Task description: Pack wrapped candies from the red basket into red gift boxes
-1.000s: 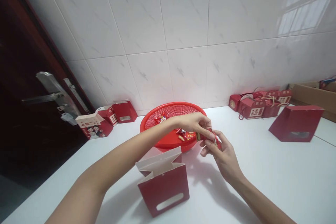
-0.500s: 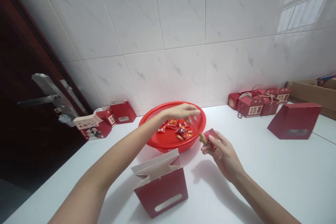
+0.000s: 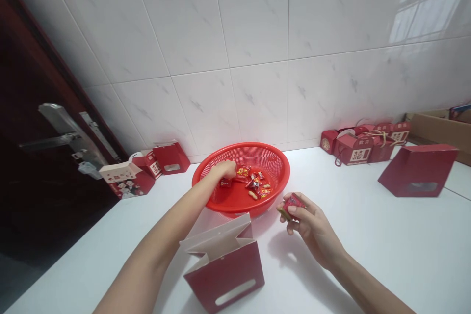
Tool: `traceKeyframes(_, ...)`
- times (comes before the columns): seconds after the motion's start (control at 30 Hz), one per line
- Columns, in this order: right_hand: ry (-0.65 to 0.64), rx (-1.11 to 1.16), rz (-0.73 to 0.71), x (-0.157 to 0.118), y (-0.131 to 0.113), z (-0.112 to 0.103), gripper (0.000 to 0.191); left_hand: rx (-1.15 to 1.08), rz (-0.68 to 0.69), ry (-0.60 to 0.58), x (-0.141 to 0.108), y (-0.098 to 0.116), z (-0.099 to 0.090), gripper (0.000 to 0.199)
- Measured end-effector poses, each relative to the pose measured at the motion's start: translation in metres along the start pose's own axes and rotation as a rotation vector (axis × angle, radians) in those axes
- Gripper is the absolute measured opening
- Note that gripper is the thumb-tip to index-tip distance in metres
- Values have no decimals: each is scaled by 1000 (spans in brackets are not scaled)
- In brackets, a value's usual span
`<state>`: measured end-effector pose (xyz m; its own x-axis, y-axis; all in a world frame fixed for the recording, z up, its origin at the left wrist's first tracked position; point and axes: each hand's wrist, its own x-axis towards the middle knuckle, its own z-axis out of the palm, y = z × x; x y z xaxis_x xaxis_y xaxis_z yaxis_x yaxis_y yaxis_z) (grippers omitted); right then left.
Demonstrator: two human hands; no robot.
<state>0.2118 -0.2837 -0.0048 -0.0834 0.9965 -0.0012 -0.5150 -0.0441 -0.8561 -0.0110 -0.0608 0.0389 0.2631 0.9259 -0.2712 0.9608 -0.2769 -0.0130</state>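
My left hand (image 3: 225,169) reaches into the left side of a red plastic basket (image 3: 281,176), its fingers closed among the sweets; what they grip, if anything, is hidden. Several wrapped candies (image 3: 254,184) and a few peanuts (image 3: 252,195) lie in the basket. To the right of the basket, my right hand (image 3: 307,221) holds small red and gold wrapped candies (image 3: 292,203) between thumb and fingers. An upright red paper bag (image 3: 226,274) with a window stands in front of the basket, its top open.
Red gift boxes (image 3: 355,149) stand along the wall at right, near another red bag (image 3: 419,171) and a cardboard box (image 3: 430,130). More boxes (image 3: 127,179) stand at left, by a door handle (image 3: 66,135). White tiles (image 3: 257,98) rise behind.
My left hand has moved left and down from above the basket's right side into its left side, and its fingers have closed. My right hand has lowered slightly, still holding the candies.
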Motion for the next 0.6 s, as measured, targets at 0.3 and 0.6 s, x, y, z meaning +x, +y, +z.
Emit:
traceKeyframes(0.3, -31, -74, 4, -2, 3, 3, 50, 53, -86, -48, 5, -3, 11, 25)
traceKeyframes(0.6, -61, -136, -45, 0, 7, 1, 47, -4, -48, 2, 2, -6, 12, 32)
